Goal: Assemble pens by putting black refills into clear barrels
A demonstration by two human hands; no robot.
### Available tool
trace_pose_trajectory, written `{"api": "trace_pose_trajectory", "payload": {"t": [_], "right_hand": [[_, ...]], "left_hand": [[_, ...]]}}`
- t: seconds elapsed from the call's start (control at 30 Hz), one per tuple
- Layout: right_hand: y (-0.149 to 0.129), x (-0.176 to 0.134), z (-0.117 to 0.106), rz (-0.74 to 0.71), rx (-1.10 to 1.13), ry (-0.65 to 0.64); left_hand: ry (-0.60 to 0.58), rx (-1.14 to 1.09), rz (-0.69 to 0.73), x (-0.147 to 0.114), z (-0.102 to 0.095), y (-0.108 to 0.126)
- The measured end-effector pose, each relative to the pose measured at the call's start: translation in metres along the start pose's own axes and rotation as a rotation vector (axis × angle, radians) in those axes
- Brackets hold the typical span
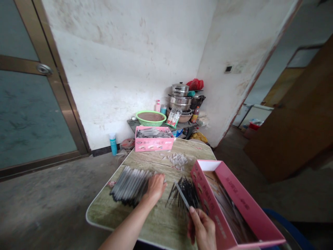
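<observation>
My right hand (201, 225) is closed around the lower end of a slim translucent tube (182, 195), which points up and to the left. Beneath that tube lies a loose pile of thin black sticks (188, 189). At the right end of a row of similar translucent tubes with black ends (131, 185), my left hand (156, 185) rests with its fingers curled. Whatever those fingers may hold is hidden. Small whitish pieces (178, 160) are scattered on the table beyond both hands.
On the wood-patterned table (104, 211), a long pink box (208, 194) with tubes inside stands at the right. Another pink box (154, 144), full of tubes, sits at the far edge. Behind it are a green basin (151, 122) and stacked steel pots (180, 100).
</observation>
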State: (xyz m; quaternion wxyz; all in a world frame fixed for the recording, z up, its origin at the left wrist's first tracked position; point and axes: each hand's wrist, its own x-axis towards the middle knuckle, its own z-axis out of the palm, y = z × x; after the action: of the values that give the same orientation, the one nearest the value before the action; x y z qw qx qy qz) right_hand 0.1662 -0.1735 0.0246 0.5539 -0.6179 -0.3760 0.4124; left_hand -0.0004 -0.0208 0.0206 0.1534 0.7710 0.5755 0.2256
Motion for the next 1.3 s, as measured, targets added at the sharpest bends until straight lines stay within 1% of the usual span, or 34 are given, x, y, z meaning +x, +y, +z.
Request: {"api": "trace_pose_trajectory", "payload": {"t": [0.07, 0.17, 0.2, 0.23, 0.27, 0.37, 0.4, 0.43, 0.5, 0.57, 0.67, 1.03, 1.13, 1.3], "right_hand": [[-0.001, -0.001, 0.000, -0.010, -0.006, 0.004], [-0.002, -0.003, -0.001, -0.001, -0.052, 0.002], [-0.002, -0.003, -0.002, 0.010, -0.067, -0.001], [-0.002, -0.004, -0.002, 0.018, -0.078, -0.002], [-0.002, -0.005, -0.002, 0.019, -0.088, -0.002], [-0.005, -0.008, 0.000, -0.020, -0.140, -0.007], [-0.007, -0.010, 0.001, -0.042, -0.163, -0.008], [-0.008, -0.011, 0.002, -0.062, -0.183, -0.005], [-0.011, -0.014, 0.005, -0.103, -0.211, 0.015], [-0.012, -0.017, 0.009, -0.151, -0.238, 0.033], [-0.013, -0.020, 0.013, -0.195, -0.275, 0.028], [-0.013, -0.018, 0.017, -0.184, -0.302, 0.059], [-0.009, -0.017, 0.017, -0.197, -0.332, 0.082], [0.003, -0.015, 0.015, -0.253, -0.441, 0.135]], "left_hand": [[-0.016, -0.016, -0.030, 0.001, 0.005, 0.001], [-0.020, -0.088, -0.081, 0.004, 0.008, 0.000], [-0.031, -0.148, -0.098, 0.004, 0.008, 0.000], [-0.050, -0.259, -0.129, 0.004, 0.007, -0.001], [-0.075, -0.431, -0.178, 0.003, 0.006, -0.001], [-0.146, -1.178, -0.396, -0.005, 0.002, -0.002], [-0.149, -1.380, -0.457, -0.008, 0.000, -0.002], [-0.146, -1.528, -0.503, -0.012, -0.002, -0.002], [-0.129, -1.687, -0.561, -0.017, -0.008, -0.001], [-0.115, -1.737, -0.577, -0.020, -0.013, 0.001], [-0.113, -1.768, -0.548, -0.022, -0.018, 0.003], [-0.119, -1.754, -0.542, -0.028, -0.019, 0.011], [-0.132, -1.729, -0.497, -0.031, -0.021, 0.015], [-0.120, -1.685, -0.428, -0.032, -0.024, 0.019]]}}
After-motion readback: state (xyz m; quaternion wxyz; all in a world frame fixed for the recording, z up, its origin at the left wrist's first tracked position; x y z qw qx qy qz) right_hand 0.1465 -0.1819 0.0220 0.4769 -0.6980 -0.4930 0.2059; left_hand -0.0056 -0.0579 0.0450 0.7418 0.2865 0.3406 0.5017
